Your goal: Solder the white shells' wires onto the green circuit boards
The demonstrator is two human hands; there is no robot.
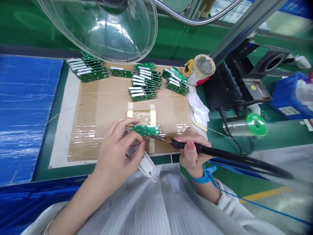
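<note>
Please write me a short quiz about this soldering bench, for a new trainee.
1. True or false: the right hand holds the black pen-shaped soldering iron.
2. Where do the stacked green circuit boards lie? A) at the far side of the brown taped cardboard sheet B) inside a blue bin C) on the person's lap
3. Fill in: the blue wrist strap sits on the ____ wrist.
Key: 1 true; 2 A; 3 right.

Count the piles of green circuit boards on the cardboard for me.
3: left pile, middle pile, right pile, all along the far edge. One loose board lies between left and middle; lower boards may be hidden.
</note>
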